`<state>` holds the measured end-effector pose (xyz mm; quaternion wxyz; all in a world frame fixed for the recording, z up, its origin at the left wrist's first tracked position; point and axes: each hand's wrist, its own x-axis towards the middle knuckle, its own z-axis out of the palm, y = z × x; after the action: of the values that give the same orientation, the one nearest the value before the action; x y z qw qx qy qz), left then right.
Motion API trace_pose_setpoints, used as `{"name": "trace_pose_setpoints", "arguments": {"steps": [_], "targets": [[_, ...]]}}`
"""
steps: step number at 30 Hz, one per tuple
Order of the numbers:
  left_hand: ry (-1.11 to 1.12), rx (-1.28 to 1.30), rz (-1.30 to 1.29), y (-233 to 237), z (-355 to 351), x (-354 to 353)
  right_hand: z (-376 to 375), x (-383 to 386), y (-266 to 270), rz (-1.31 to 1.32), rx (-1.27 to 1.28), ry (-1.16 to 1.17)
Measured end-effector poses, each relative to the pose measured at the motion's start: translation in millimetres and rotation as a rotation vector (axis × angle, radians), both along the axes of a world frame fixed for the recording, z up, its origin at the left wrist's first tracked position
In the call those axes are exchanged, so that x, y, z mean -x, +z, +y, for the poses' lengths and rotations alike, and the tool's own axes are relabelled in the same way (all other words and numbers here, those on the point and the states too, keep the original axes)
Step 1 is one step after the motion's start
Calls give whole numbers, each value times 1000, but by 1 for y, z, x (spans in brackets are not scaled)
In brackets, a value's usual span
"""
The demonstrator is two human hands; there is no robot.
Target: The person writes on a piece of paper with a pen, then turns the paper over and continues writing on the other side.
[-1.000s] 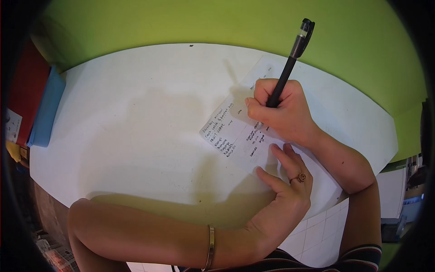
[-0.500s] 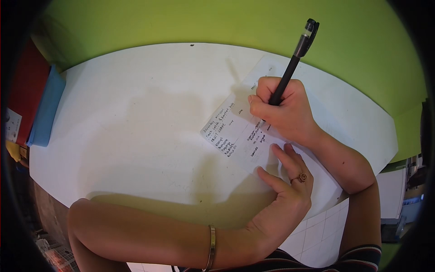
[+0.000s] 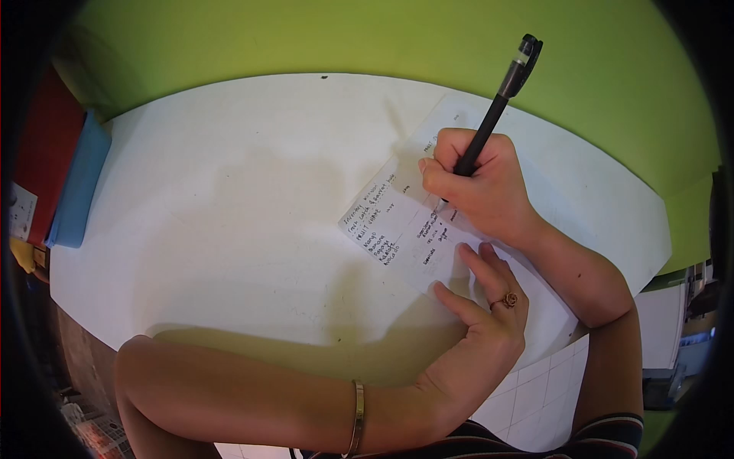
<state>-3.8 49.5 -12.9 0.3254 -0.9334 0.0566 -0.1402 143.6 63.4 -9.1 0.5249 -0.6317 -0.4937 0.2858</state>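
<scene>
My right hand (image 3: 482,183) is closed around a black pen (image 3: 489,122), its tip down at the paper and its capped top leaning up to the right. Beneath it, a white sheet of paper (image 3: 405,214) lies slanted on the table, bearing handwritten lines that include a list of fruit names. Part of the sheet is covered by my hands. My left hand (image 3: 489,306), wearing a ring (image 3: 510,300), rests with fingers stretched out over the lower part of the paper. A bracelet (image 3: 358,417) circles that wrist.
The white table (image 3: 229,229) has a curved far edge against a green wall (image 3: 306,34). At the left stand a blue folder-like object (image 3: 82,183) and a red panel (image 3: 46,138). White floor tiles (image 3: 535,398) show below the near edge.
The pen's top end has shifted very slightly right and down, with my right hand moving a little. My left hand and the paper stay where they were.
</scene>
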Motion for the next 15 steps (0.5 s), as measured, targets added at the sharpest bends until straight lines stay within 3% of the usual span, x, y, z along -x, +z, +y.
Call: {"name": "trace_pose_setpoints", "arguments": {"steps": [15], "targets": [[-1,-3,-5,0,0,0,0,-1,-3,-53,11,-43]]}}
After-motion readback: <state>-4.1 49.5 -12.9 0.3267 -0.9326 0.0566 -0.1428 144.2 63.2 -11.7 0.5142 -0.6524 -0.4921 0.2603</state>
